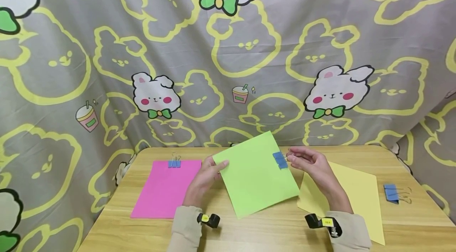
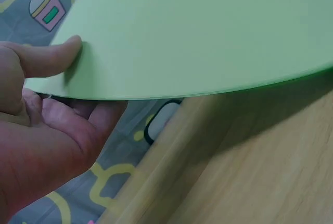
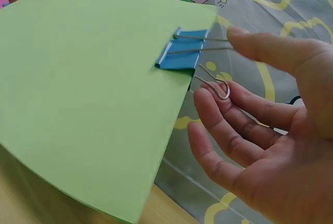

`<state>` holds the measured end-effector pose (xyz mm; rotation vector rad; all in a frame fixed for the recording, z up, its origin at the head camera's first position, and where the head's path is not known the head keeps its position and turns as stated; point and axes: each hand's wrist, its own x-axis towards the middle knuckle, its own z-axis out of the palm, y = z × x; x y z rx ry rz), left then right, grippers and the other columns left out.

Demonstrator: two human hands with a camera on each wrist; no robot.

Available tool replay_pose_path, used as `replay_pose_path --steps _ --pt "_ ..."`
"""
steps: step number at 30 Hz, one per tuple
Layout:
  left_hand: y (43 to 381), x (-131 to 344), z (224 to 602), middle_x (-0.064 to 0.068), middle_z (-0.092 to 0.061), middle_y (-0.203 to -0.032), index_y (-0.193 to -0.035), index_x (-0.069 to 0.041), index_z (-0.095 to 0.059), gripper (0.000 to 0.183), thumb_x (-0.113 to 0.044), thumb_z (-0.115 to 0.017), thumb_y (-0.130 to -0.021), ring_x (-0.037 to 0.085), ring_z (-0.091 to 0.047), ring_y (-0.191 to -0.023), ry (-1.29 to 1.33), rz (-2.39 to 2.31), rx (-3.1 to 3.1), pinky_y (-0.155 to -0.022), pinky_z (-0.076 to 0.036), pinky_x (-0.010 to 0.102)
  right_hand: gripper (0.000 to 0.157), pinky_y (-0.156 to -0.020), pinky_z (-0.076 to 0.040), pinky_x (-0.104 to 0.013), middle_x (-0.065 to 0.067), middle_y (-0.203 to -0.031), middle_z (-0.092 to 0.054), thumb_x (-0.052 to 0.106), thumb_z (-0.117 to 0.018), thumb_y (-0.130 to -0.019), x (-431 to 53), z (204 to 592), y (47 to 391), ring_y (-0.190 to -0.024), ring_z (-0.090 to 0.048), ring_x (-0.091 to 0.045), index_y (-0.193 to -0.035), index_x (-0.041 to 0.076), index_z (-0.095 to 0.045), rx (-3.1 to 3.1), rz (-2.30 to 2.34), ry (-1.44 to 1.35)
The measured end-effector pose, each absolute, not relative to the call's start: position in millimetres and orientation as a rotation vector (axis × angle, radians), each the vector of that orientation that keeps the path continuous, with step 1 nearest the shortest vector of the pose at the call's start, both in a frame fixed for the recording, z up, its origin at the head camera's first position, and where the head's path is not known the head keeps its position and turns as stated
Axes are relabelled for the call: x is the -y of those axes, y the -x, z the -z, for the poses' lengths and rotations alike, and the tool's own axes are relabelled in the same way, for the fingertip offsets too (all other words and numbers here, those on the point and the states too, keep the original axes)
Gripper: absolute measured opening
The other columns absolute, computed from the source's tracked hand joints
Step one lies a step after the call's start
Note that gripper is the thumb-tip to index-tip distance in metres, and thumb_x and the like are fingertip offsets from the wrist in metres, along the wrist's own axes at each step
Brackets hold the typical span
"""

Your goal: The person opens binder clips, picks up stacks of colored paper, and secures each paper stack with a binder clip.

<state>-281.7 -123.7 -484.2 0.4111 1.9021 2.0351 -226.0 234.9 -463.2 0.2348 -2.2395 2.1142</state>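
A stack of light green paper (image 1: pixel 254 176) is raised and tilted above the table. My left hand (image 1: pixel 206 174) grips its left corner, thumb (image 2: pixel 57 60) on top and fingers (image 2: pixel 106 120) underneath. On the right edge of the stack sits a blue binder clip (image 3: pixel 183 50) with two wire handles. My right hand (image 1: pixel 315 165) holds these handles, the thumb (image 3: pixel 265 47) on the upper one and fingertips at the lower one. The handles stand apart.
Pink paper (image 1: pixel 164 192) with a blue binder clip (image 1: pixel 174 163) on its top edge lies at left. Yellow paper (image 1: pixel 360 192) lies under the right forearm. Another blue binder clip (image 1: pixel 391 193) rests at far right. A patterned curtain (image 1: pixel 228 65) hangs behind the wooden table (image 1: pixel 117 230).
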Motion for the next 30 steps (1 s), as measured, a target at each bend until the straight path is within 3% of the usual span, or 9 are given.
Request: replay_pose_path --steps 10,15,20,25,30 --pt "283 143 477 0.006 -0.072 -0.099 -0.126 0.004 -0.066 0.029 -0.006 -0.067 -0.099 0.014 -0.070 -0.079 -0.322 -2.026 -2.037 -0.080 -0.059 0.035 0.053 -0.093 -0.057 -0.031 -0.019 -0.121 -0.067 0.022 -0.074 -0.097 -229 464 227 -0.108 -0.070 -0.023 -0.136 -0.009 -0.056 2.326 -2.091 -0.261" --pt "279 149 473 0.009 -0.073 -0.111 -0.125 0.006 -0.067 0.028 -0.008 -0.066 -0.100 0.016 -0.070 -0.090 -0.383 -1.886 -2.167 -0.090 -0.058 0.045 0.050 -0.091 -0.056 -0.024 -0.018 -0.121 -0.068 0.026 -0.076 -0.095 -225 464 227 -0.107 -0.070 -0.019 -0.133 -0.004 -0.061 2.385 -2.041 -0.243" --pt "274 151 468 0.015 -0.075 -0.106 -0.116 0.004 -0.072 0.020 -0.006 -0.066 -0.100 0.022 -0.070 -0.095 -0.498 -1.711 -2.315 -0.091 -0.056 0.040 0.046 -0.091 -0.055 -0.023 -0.019 -0.120 -0.070 0.023 -0.078 -0.094 -220 463 227 -0.105 -0.070 -0.020 -0.129 -0.002 -0.064 2.397 -2.021 -0.291" --pt "271 146 462 0.011 -0.075 -0.108 -0.112 0.000 -0.074 0.017 -0.008 -0.065 -0.100 0.023 -0.068 -0.104 -0.604 -1.522 -2.414 -0.097 -0.053 0.043 0.045 -0.090 -0.056 -0.025 -0.017 -0.118 -0.070 0.021 -0.078 -0.093 -216 461 226 -0.103 -0.070 -0.021 -0.128 -0.004 -0.064 2.419 -1.993 -0.350" --pt "269 135 460 0.008 -0.072 -0.095 -0.107 0.002 -0.071 0.014 -0.005 -0.059 -0.103 0.016 -0.061 -0.088 -0.757 -1.479 -2.327 -0.082 -0.050 0.032 0.043 -0.088 -0.058 -0.028 -0.015 -0.116 -0.071 0.020 -0.080 -0.092 -209 460 225 -0.103 -0.069 -0.024 -0.126 -0.001 -0.065 2.461 -1.976 -0.395"
